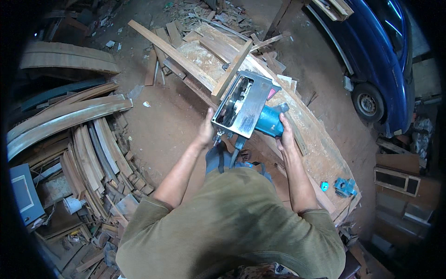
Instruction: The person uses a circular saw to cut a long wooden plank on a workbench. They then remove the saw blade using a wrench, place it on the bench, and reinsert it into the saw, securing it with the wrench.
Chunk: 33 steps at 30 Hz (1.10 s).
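A circular saw [250, 104] with a teal motor and a bare metal base plate is held up in front of my waist. Its base plate faces up toward me, with part of the blade showing in the slot. My left hand [205, 129] grips the plate's left edge, its fingers mostly hidden under the saw. Around the end of the teal motor housing my right hand [287, 136] is closed. Just beyond the saw a short wooden board [233, 69] stands up from a long plank [172, 53] on the sawdust-covered workbench [320, 146].
On the bench's near right end lie a small teal tape measure [324, 186] and a teal power tool [345, 187]. Stacked planks [88, 156] fill the left side. A blue car [378, 60] stands at the far right. Wood scraps [223, 21] litter the floor beyond the bench.
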Available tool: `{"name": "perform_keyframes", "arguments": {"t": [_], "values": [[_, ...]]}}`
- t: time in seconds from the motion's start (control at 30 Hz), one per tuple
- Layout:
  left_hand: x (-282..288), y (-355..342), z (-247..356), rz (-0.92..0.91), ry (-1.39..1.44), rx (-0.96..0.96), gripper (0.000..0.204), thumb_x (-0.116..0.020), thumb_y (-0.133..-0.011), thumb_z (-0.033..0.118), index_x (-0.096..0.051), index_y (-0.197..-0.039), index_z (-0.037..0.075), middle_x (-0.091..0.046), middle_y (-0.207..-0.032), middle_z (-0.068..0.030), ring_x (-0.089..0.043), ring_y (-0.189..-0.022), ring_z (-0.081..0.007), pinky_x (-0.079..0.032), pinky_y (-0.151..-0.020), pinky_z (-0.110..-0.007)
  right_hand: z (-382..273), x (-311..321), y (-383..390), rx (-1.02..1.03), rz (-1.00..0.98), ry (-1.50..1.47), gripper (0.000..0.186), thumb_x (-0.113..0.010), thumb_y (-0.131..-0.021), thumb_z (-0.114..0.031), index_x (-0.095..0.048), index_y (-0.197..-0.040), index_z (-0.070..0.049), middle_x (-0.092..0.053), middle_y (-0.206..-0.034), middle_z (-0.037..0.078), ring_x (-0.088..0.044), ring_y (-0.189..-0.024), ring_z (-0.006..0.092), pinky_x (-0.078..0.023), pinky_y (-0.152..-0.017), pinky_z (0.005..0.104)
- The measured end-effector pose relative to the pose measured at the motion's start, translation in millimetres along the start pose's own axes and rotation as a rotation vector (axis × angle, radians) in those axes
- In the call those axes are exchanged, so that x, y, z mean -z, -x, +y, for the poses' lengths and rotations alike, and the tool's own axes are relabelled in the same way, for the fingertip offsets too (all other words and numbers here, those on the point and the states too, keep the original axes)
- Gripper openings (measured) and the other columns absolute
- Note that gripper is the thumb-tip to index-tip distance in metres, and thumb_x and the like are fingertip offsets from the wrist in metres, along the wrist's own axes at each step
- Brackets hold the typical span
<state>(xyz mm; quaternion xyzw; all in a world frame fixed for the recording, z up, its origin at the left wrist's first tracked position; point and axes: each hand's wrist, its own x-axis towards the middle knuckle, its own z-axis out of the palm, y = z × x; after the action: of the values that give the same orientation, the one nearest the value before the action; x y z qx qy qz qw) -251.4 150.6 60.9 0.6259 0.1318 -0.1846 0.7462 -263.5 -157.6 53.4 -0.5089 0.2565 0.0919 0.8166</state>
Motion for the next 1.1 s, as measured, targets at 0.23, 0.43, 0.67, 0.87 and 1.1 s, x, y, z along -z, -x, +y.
{"name": "perform_keyframes", "arguments": {"t": [0.23,0.43,0.67,0.87,1.1], "values": [[-39.9,-10.4,7.4,0.021,-0.196,-0.261,0.048,-0.044,-0.11,0.039,-0.067,-0.126,-0.001,-0.067,-0.111,-0.0125,-0.061,-0.104,-0.0185,-0.048,-0.094,-0.033,14.3,22.2,-41.7,-0.346,-0.096,-0.102,0.065,-0.051,-0.1,-0.057,-0.052,-0.141,-0.006,-0.063,-0.132,0.018,-0.065,-0.117,0.0335,-0.053,-0.098,0.0547],[-75.8,-16.1,33.6,0.027,-0.478,-0.399,0.029,-0.061,-0.1,0.025,-0.067,-0.105,-0.003,-0.062,-0.097,-0.0158,-0.061,-0.09,-0.0263,-0.048,-0.083,-0.037,21.3,41.4,-70.2,-0.538,-0.092,-0.095,0.061,-0.05,-0.1,-0.058,-0.058,-0.132,-0.007,-0.065,-0.129,0.019,-0.066,-0.114,0.0314,-0.057,-0.093,0.0519],[-100.7,0.2,9.5,0.016,-0.483,-0.491,0.025,-0.065,-0.097,0.018,-0.067,-0.1,-0.006,-0.061,-0.09,-0.0188,-0.063,-0.085,-0.0329,-0.048,-0.076,-0.04,31.9,54.1,-80.3,-0.53,-0.066,0.051,0.061,-0.05,-0.101,-0.059,-0.059,-0.131,-0.006,-0.07,-0.118,0.016,-0.068,-0.108,0.0284,-0.059,-0.09,0.0476],[-121.4,7.7,-3.6,0.035,-0.486,-0.498,0.021,-0.066,-0.096,0.015,-0.067,-0.098,-0.006,-0.059,-0.087,-0.0169,-0.06,-0.077,-0.0281,-0.048,-0.071,-0.038,-11.7,55.5,-57.7,-0.428,0.028,0.811,0.06,-0.054,-0.103,-0.052,-0.062,-0.127,0.002,-0.07,-0.111,0.02,-0.073,-0.085,0.0274,-0.063,-0.069,0.0413],[-131.4,-11.0,-3.0,0.015,-0.44,-0.497,0.022,-0.068,-0.095,0.017,-0.066,-0.094,-0.005,-0.062,-0.083,-0.0128,-0.06,-0.071,-0.0201,-0.047,-0.064,-0.034,-35.3,3.2,49.1,-0.038,0.04,1.008,0.048,-0.068,-0.096,-0.043,-0.07,-0.08,0.003,-0.067,-0.066,0.01,-0.063,-0.059,0.0172,-0.051,-0.058,0.0355]]}}
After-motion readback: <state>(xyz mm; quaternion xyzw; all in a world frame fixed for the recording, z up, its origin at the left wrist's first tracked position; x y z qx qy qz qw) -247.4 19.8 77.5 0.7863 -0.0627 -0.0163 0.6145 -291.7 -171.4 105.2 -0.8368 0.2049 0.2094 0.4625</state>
